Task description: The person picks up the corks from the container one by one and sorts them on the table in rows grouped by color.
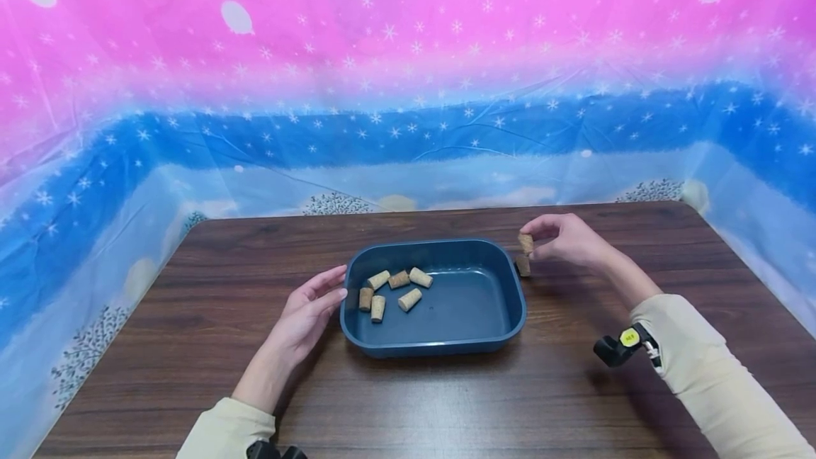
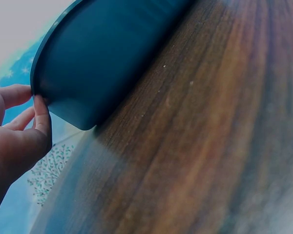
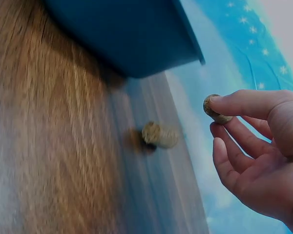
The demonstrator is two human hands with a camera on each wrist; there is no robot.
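A blue plastic bin point(image 1: 433, 347) sits on the table, with several corks inside it, such as one cork point(image 1: 410, 299) near its middle. At the bin's left end, my left hand point(image 1: 306, 317) touches the outer side near the rim with its fingertips, as the left wrist view also shows. Just past the bin's right end, my right hand point(image 1: 570, 239) pinches a cork point(image 3: 217, 108) between thumb and fingers. Below that held cork, another cork point(image 3: 158, 135) is on the table beside the bin, apart from the hand in the right wrist view.
The brown wooden table point(image 1: 433, 409) extends around the bin. Behind it and along both sides hangs a pink and blue cloth point(image 1: 408, 91) with snowflakes. A black wrist strap device point(image 1: 621, 347) sits on the right sleeve.
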